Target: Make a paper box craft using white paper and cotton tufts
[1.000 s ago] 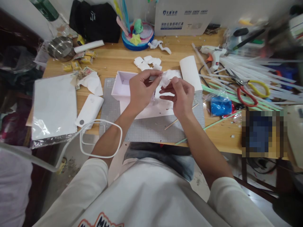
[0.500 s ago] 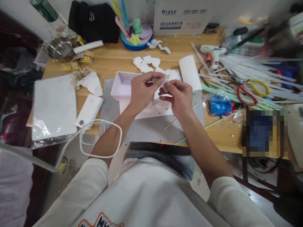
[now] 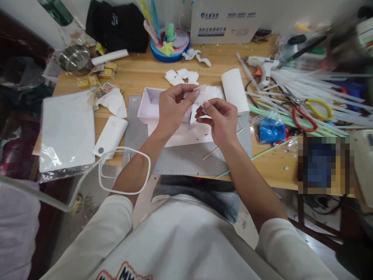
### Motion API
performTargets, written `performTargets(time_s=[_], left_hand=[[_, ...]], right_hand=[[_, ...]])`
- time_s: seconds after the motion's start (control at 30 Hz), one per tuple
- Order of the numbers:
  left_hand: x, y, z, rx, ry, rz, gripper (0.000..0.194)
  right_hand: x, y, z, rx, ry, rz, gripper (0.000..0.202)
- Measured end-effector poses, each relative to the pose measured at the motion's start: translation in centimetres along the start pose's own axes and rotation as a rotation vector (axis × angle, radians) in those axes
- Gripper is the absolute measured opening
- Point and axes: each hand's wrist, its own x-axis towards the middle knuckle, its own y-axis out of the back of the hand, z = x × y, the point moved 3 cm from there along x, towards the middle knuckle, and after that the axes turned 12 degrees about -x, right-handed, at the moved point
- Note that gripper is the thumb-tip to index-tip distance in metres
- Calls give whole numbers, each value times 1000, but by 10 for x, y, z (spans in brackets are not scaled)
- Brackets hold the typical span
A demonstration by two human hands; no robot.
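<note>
My left hand (image 3: 174,109) pinches a small piece of white paper (image 3: 200,89) between thumb and fingertips, over the right part of a pale lilac open box (image 3: 147,104). Close by on the right, my right hand (image 3: 223,118) is closed, thumb against forefinger, on a bit of the same white material. Whether both hands grip one piece or two cannot be made out against the white paper behind. Beyond the hands lie several torn white paper squares (image 3: 177,76). A white paper roll (image 3: 235,91) is beside my right hand.
Under the box lies a grey cutting mat (image 3: 180,163) with a thin wooden stick (image 3: 217,149). To the right are a glue gun (image 3: 264,70), scissors (image 3: 311,114) and many glue sticks (image 3: 326,83). A white power bank (image 3: 112,136) with a cable sits left.
My left hand has shifted slightly up and left with the paper, and the gap between my fingertips has widened. My right hand has hardly moved.
</note>
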Motion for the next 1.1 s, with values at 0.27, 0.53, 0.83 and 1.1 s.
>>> performTargets(time_s=[0.27,0.53,0.83,1.1], left_hand=[[-1,0,5,-19,34,17,20],[4,5,7,-13,-17,58,10],[18,26,18,-75,-86,264,7],[18,27,10,-58,32,252,20]], right_hand=[[0,0,1,45,10,-12,34],[0,1,0,-4,3,-1,39],[13,4,-4,-420,275,190,24],[32,-23,-3,-776,422,129,15]])
